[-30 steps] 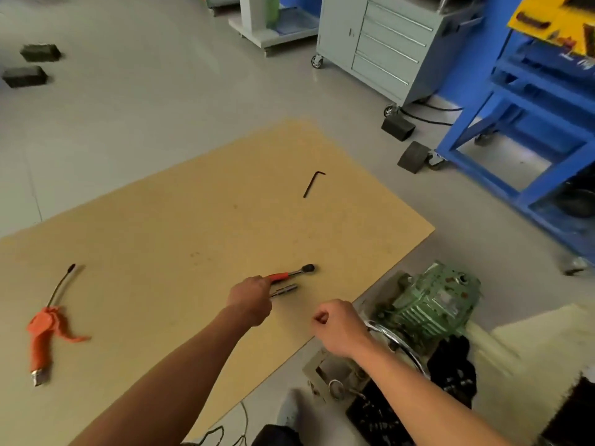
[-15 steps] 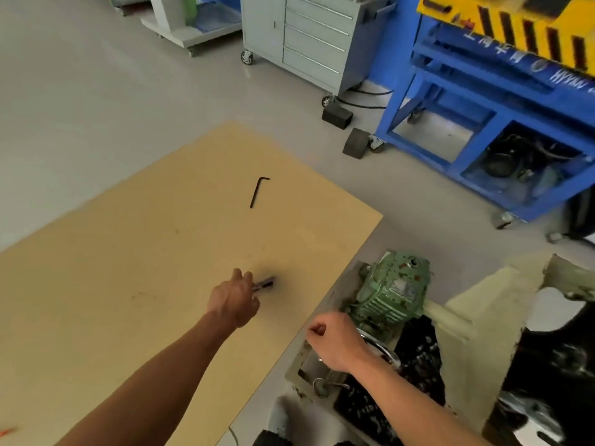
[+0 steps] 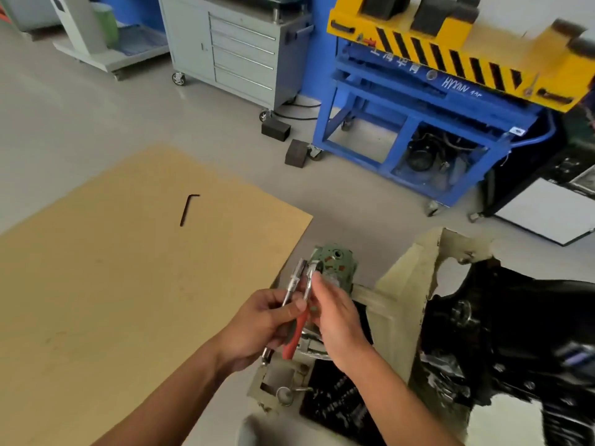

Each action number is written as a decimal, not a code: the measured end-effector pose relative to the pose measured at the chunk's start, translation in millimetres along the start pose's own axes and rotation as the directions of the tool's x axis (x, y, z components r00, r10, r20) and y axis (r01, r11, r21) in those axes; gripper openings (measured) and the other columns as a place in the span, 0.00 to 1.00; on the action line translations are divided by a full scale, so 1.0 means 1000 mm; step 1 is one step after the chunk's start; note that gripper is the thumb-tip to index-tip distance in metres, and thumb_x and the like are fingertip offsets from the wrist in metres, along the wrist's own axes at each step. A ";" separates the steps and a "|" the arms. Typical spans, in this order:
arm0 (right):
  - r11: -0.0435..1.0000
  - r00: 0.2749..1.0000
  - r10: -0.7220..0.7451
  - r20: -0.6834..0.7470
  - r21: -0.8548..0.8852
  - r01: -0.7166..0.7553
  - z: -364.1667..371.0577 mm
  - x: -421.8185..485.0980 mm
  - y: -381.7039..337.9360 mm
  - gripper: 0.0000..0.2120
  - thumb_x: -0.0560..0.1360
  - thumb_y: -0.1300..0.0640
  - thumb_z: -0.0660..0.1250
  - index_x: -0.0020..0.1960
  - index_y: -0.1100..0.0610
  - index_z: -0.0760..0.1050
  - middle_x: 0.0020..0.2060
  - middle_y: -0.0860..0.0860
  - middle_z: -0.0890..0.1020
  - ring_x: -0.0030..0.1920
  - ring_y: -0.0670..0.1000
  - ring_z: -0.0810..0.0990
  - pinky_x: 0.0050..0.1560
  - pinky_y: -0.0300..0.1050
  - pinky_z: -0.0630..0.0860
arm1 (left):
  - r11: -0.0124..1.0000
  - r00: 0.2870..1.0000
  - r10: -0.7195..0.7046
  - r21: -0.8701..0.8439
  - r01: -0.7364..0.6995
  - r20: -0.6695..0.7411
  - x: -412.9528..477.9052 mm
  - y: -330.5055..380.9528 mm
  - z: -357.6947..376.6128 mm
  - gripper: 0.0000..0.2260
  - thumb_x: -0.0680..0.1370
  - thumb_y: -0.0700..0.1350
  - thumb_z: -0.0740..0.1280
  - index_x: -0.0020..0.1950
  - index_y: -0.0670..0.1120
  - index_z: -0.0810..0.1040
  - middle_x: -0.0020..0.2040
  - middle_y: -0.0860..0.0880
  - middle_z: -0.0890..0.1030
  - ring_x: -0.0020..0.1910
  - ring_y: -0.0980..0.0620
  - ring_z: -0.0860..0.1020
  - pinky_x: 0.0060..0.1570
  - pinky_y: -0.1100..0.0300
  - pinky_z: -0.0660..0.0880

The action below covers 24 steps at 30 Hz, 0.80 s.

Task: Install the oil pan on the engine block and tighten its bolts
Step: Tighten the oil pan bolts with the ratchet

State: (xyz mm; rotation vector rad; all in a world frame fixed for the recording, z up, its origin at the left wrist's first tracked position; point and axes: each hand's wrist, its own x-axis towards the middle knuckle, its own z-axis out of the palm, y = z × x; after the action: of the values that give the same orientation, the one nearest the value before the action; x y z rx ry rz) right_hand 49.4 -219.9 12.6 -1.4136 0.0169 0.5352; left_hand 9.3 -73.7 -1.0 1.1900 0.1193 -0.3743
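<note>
Far left, the board [image 3: 96, 284] on the floor carries just a hex key [image 3: 189, 210], lying towards its far edge and well apart from the action. At the board's right edge, the left hand [image 3: 257, 323] is wrapped round two tools at once: the red-handled ratchet [image 3: 294, 336] and a steel extension bar [image 3: 291, 284]. They lie side by side, long axes nearly parallel, handles low and near the person, working ends pointing up and away.

The right hand [image 3: 338, 320] is right against them, fingertips up at the ratchet's head. It's blurred, so I can't tell whether it's pinching or just touching there. Looks to me like bar and ratchet are about to be joined, and that means turning the bar to meet the head.

Behind the hands sits a green housing [image 3: 335, 262]. Further right is the dark engine block [image 3: 515, 333] on its pale stand. I can't pick out the oil pan within that mass. The job lies right of both hands, the right hand nearer.
</note>
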 end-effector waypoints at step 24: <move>0.872 0.890 -0.456 -0.020 0.188 0.451 -0.374 -0.238 -0.106 0.21 0.79 0.42 0.62 0.44 0.61 0.67 0.29 0.45 0.67 0.30 0.47 0.60 0.34 0.46 0.57 | 0.437 0.992 -0.036 -0.891 0.124 0.120 0.096 0.016 0.484 0.25 0.83 0.54 0.57 0.28 0.49 0.58 0.23 0.52 0.57 0.18 0.54 0.58 0.15 0.62 0.55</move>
State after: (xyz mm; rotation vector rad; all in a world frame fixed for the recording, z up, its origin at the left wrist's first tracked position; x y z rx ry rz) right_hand -9.5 -658.7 122.1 -1.1718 -0.2742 0.1525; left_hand 53.5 -536.4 166.3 0.0671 0.2676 -0.3631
